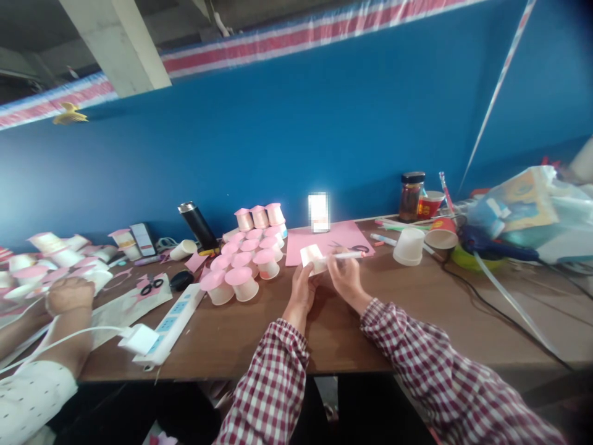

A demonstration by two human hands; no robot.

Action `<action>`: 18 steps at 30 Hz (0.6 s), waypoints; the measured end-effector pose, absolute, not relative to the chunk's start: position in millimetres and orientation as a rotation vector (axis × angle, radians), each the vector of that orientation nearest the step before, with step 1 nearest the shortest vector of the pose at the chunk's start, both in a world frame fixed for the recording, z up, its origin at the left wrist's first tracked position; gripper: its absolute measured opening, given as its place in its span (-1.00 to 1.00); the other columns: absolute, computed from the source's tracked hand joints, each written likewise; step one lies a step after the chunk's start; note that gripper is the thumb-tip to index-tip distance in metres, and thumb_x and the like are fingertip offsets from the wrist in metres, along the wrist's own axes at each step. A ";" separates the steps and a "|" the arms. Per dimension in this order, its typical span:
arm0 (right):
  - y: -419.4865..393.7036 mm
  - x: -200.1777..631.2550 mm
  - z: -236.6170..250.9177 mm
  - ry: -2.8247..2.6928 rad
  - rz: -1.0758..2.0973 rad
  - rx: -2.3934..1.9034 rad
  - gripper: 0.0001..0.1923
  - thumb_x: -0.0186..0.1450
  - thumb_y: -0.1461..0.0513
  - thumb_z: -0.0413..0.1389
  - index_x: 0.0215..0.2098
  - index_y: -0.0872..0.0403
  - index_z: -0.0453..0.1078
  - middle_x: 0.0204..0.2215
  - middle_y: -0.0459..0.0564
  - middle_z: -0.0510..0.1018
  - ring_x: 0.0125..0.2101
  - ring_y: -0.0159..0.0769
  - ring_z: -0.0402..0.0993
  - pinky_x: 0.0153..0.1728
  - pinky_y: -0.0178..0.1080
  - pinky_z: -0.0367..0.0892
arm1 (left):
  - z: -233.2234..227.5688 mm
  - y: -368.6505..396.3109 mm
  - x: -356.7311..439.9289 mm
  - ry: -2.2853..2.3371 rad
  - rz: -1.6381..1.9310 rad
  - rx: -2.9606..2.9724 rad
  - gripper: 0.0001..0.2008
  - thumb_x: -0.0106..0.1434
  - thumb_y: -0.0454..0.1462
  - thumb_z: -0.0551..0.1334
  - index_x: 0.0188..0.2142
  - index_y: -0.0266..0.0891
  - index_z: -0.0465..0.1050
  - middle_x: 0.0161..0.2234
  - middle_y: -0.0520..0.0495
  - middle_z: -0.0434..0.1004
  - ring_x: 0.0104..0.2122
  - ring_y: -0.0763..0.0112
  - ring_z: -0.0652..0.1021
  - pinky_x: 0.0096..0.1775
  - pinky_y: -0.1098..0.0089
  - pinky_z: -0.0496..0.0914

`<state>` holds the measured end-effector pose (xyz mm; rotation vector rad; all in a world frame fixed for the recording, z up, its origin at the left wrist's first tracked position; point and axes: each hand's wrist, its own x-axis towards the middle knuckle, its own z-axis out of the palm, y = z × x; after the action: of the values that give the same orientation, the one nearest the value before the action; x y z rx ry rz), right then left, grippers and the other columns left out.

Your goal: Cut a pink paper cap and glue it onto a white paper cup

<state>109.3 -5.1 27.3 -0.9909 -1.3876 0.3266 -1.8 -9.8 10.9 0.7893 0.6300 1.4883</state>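
Observation:
A white paper cup (312, 256) is held tilted in my left hand (302, 289), whose fingers wrap around its side. My right hand (346, 279) grips a white marker pen (351, 254) close beside the cup; whether the tip touches the cup cannot be made out. Just beyond both hands lies a pink paper sheet (296, 238) with dark-handled scissors (359, 248) on it. Left of my left hand, several white cups topped with pink paper discs (241, 275) stand in rows, some stacked at the back.
A white power strip (169, 324) and black tumbler (197, 225) stand left. Further left, a co-worker's hand (69, 296) is among more cups. Upside-down white cups (408, 247), a lidded jar (412, 198), a blue glue gun (500, 244) with its cord, and plastic bags (532, 198) occupy the right.

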 end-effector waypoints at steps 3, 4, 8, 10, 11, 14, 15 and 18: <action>-5.9 109.3 29.3 -1.361 0.326 -0.991 -0.87 0.25 0.21 -0.02 -0.43 0.08 0.28 -0.54 -0.07 0.43 -0.53 -0.33 0.36 -0.48 -0.29 0.30 | 10.3 -9.7 -1.5 0.640 1.493 0.788 -0.70 0.08 -0.18 0.30 -0.21 -0.29 0.47 -0.24 -0.14 0.56 -0.24 0.27 0.54 -0.17 0.30 0.36; -6.2 109.3 29.9 -1.359 0.326 -0.990 -0.87 0.24 0.21 -0.01 -0.44 0.07 0.28 -0.55 -0.08 0.42 -0.54 -0.33 0.35 -0.49 -0.29 0.29 | 9.9 -9.6 -1.4 0.641 1.498 0.789 -0.70 0.08 -0.17 0.30 -0.21 -0.29 0.47 -0.24 -0.13 0.56 -0.24 0.28 0.54 -0.17 0.31 0.35; -7.5 109.4 31.5 -1.352 0.324 -0.984 -0.89 0.23 0.22 0.00 -0.44 0.07 0.28 -0.56 -0.09 0.41 -0.55 -0.34 0.34 -0.50 -0.29 0.28 | 9.2 -9.3 -1.6 0.636 1.517 0.794 -0.69 0.09 -0.16 0.29 -0.19 -0.27 0.45 -0.23 -0.11 0.54 -0.26 0.33 0.53 -0.21 0.34 0.34; -7.5 109.5 31.7 -1.339 0.318 -0.980 -0.89 0.23 0.22 0.00 -0.42 0.07 0.29 -0.53 -0.08 0.43 -0.52 -0.32 0.37 -0.47 -0.28 0.30 | 9.4 -9.5 -1.9 0.649 1.520 0.782 -0.69 0.09 -0.17 0.30 -0.18 -0.25 0.44 -0.22 -0.10 0.54 -0.27 0.34 0.53 -0.22 0.36 0.33; -7.3 109.5 31.7 -1.334 0.314 -0.979 -0.90 0.24 0.22 0.00 -0.41 0.07 0.29 -0.52 -0.07 0.44 -0.51 -0.32 0.37 -0.45 -0.27 0.31 | 9.6 -9.6 -1.9 0.656 1.519 0.775 -0.69 0.09 -0.17 0.30 -0.18 -0.25 0.44 -0.22 -0.10 0.54 -0.26 0.35 0.53 -0.22 0.36 0.33; -5.9 109.5 31.1 -1.329 0.305 -0.972 -0.89 0.25 0.22 -0.01 -0.38 0.08 0.30 -0.48 -0.05 0.46 -0.47 -0.31 0.39 -0.41 -0.26 0.32 | 10.2 -9.7 -1.5 0.651 1.523 0.759 -0.69 0.08 -0.20 0.32 -0.18 -0.26 0.42 -0.23 -0.11 0.53 -0.25 0.34 0.53 -0.21 0.35 0.33; -5.4 109.5 30.7 -1.332 0.303 -0.970 -0.89 0.25 0.22 -0.01 -0.38 0.08 0.31 -0.47 -0.04 0.47 -0.47 -0.31 0.39 -0.40 -0.26 0.33 | 10.3 -9.7 -1.3 0.648 1.525 0.753 -0.69 0.07 -0.21 0.32 -0.19 -0.26 0.42 -0.23 -0.11 0.53 -0.25 0.34 0.53 -0.21 0.35 0.33; -4.3 109.3 28.4 -1.347 0.302 -0.966 -0.88 0.26 0.21 -0.01 -0.36 0.08 0.33 -0.46 -0.04 0.48 -0.47 -0.31 0.40 -0.41 -0.26 0.34 | 10.5 -9.2 -0.7 0.657 1.538 0.735 -0.68 0.05 -0.23 0.34 -0.19 -0.26 0.41 -0.24 -0.11 0.54 -0.24 0.33 0.53 -0.20 0.34 0.34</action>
<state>109.3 -4.3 28.4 -0.9661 -1.3469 0.3020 -0.7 -9.2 10.5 0.7347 0.6569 1.5375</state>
